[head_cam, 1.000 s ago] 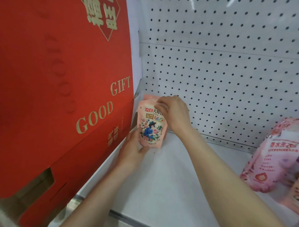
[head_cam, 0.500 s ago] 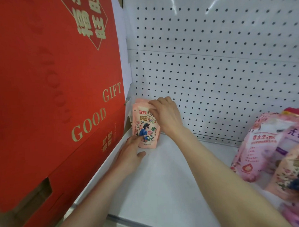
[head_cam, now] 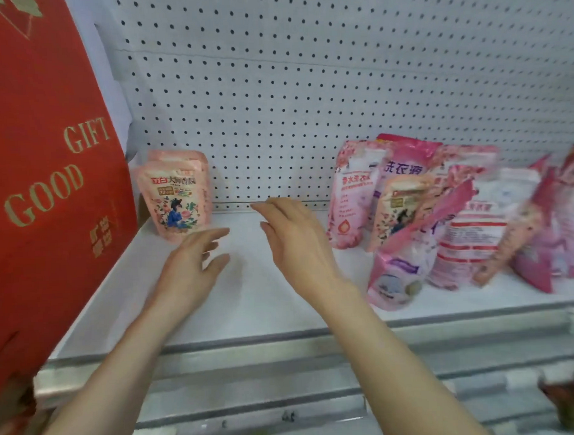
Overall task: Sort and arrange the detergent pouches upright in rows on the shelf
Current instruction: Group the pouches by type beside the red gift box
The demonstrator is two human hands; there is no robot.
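A small peach pouch (head_cam: 176,199) with a floral picture stands upright at the shelf's back left corner, with a second like pouch right behind it. My left hand (head_cam: 192,264) hovers just in front of it, fingers relaxed, holding nothing. My right hand (head_cam: 295,240) is over the middle of the white shelf (head_cam: 259,300), fingers spread and empty. To the right, several pink pouches (head_cam: 443,217) lean and lie in a jumbled heap; the nearest one (head_cam: 396,275) tilts forward.
A large red gift box (head_cam: 48,195) with gold lettering stands against the shelf's left side. White pegboard (head_cam: 306,85) forms the back wall. The shelf's grey front rail (head_cam: 284,342) runs below my forearms.
Both hands have let go of the peach pouch and drawn back to the right. The view has swung right, bringing the pink heap into sight.
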